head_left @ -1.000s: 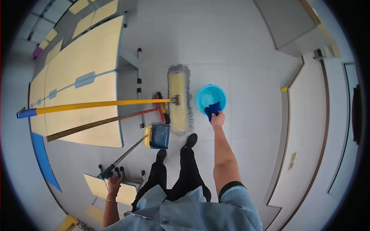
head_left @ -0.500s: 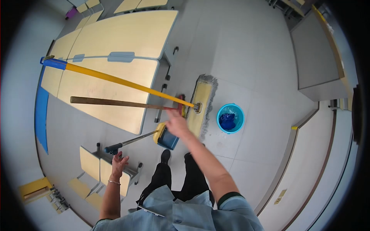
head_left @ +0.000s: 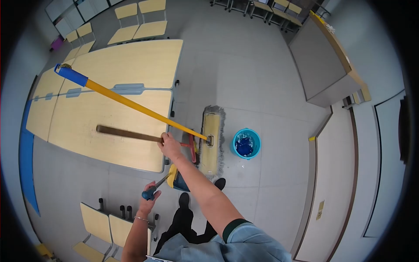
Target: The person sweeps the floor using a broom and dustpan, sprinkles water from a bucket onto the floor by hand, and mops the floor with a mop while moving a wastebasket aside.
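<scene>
My right hand is closed round the wooden handle of a red brush, whose head lies beside the mop head. At the dustpan's grey-blue handle end, my left hand has its fingers apart around the grip. The dustpan, yellow and dark blue, is partly behind my right forearm. A flat mop with grey fringe rests on the floor, its yellow pole leaning up across the table. In the turquoise bucket a dark blue cloth lies in water.
A pale wooden table fills the left side. Chairs stand at the lower left, others behind the table. A grey lectern is at the upper right. Water drops dot the floor near the bucket.
My right hand let the blue cloth go into the bucket, moved left and took hold of the brush handle. My left hand has come in closer to the dustpan handle, which now stands more steeply.
</scene>
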Motion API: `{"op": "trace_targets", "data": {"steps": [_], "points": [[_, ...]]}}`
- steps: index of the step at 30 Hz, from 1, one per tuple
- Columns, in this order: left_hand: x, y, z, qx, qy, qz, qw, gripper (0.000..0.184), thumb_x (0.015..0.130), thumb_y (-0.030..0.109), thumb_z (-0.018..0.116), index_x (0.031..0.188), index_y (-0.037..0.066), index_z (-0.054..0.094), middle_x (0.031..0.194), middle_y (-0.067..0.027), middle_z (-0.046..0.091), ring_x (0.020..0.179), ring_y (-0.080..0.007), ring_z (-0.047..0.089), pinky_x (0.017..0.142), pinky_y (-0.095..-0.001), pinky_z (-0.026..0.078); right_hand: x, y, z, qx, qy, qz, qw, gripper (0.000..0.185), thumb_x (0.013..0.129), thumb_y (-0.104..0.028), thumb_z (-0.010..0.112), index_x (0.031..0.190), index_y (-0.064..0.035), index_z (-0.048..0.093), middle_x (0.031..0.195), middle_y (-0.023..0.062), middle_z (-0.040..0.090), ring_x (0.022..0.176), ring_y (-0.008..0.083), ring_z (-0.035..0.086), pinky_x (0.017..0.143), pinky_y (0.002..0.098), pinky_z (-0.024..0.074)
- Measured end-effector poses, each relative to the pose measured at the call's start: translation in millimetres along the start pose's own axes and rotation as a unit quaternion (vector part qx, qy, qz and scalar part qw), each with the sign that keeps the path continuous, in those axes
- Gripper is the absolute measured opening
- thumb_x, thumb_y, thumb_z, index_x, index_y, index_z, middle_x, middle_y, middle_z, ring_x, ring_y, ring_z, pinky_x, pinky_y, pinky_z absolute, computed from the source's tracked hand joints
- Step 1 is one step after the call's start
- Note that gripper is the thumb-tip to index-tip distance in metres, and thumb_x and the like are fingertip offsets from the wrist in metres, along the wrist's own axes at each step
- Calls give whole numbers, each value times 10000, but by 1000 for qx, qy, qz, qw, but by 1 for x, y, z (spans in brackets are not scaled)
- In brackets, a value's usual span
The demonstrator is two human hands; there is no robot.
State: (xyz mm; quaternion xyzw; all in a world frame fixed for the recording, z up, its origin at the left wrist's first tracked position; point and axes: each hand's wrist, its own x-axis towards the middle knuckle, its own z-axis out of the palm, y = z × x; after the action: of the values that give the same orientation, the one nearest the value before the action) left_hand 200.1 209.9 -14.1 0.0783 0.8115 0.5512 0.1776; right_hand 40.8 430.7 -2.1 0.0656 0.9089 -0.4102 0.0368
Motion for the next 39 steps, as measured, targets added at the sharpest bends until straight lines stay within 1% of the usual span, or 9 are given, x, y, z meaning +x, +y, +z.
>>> {"op": "trace_targets", "data": {"steps": [6,11,12,14,19,22,26,29,39], "points": [[-16,8,-2,43,10,70,997,206,823,47,627,1002,36,526,941,-100,599,874,-184,572,801,-287,449,-87,13,-27,27,56,-8,998,226,772,-163,555,960,-59,483,938,144,559,873,380,559,700,431,476],[-43,71,6,36,9,58,998,182,824,66,635,972,21,540,838,-54,574,771,-125,529,725,-255,441,-227,44,-123,302,180,88,932,201,772,-34,561,969,-59,587,900,85,589,776,198,590,682,316,477],[-44,72,12,9,0,36,999,173,822,63,637,961,21,544,833,-53,574,770,-126,530,725,-256,442,-256,64,-136,197,240,-17,950,194,777,-10,562,965,-39,595,887,76,588,760,163,580,673,289,481],[-49,66,26,-40,-16,-9,999,155,817,56,641,937,21,551,824,-49,574,768,-127,532,725,-258,444,-315,73,-175,326,226,103,912,198,777,58,531,943,-40,577,911,56,590,736,129,593,644,249,501],[-58,140,92,-45,-40,11,998,141,820,72,651,900,25,545,768,-18,544,713,-98,520,648,-238,443,-431,88,-261,434,291,193,831,205,753,113,520,909,-5,582,909,76,608,720,162,618,641,268,518],[-65,195,148,-65,-77,-11,995,137,831,85,646,897,33,539,763,-10,533,682,-84,510,617,-229,436,-484,116,-304,358,290,214,861,212,706,114,539,877,-1,591,925,93,617,729,178,624,655,286,523],[-68,251,243,-75,-89,-13,993,132,840,91,632,875,24,524,739,-15,538,632,-67,525,515,-222,450,-555,170,-347,442,307,194,820,131,775,-35,526,859,38,595,931,124,617,758,211,632,692,302,530],[-63,271,307,-81,-96,3,992,136,842,97,625,896,22,526,752,-37,560,591,-101,572,485,-229,464,-599,208,-366,605,354,143,699,197,806,-115,528,844,66,595,874,144,618,732,231,646,683,303,537],[-2,368,480,-127,-135,50,981,216,893,187,571,966,-7,508,791,-92,593,609,-163,629,520,-248,491,-623,327,-469,463,337,366,734,147,754,-115,575,767,29,603,670,87,586,550,189,607,525,277,499]]}}
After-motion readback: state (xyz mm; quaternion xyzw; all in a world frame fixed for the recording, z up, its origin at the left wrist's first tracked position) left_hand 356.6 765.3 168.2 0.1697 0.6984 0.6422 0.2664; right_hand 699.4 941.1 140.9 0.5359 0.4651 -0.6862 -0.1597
